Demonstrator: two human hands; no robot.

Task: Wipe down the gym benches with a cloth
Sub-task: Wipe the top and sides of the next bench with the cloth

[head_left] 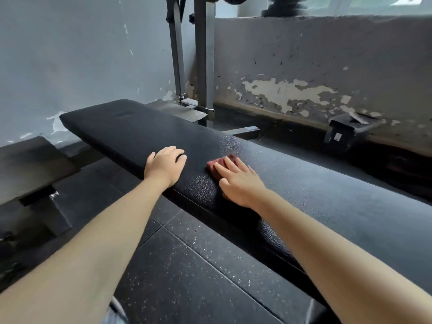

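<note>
Right fingers [230, 164] first: straight, slightly fanned, lying flat on the cloth [210, 166]. The cloth is dark red and mostly covered, with only its far and left edges showing past the fingertips. The right hand [240, 183] is palm down and presses the cloth onto the top of the bench pad [339, 202], about midway across the pad's width. Its thumb is tucked along the near side.

Over to the left fingers [178, 156]: close together and bent a little at the knuckles, tips touching the pad, nothing held. The left hand [163, 167] rests palm down at the pad's near edge, just left of the cloth with a strip of bare pad between. The thumb sticks out to the left. Both bare forearms run in from the near corners.

The bench pad is black and pebbled, running from far left to near right, and there's a shine on it just beyond the cloth. Beneath it on the near side is the floor [198, 272], dark tiles flecked with white. At the far end, grey metal uprights [205, 54] rise behind the pad. Behind them is a wall [292, 94] with paint flaking off in pale patches, and dark weight plates [287, 7] sit on its ledge. A second dark pad [32, 164] is at the left edge.
</note>
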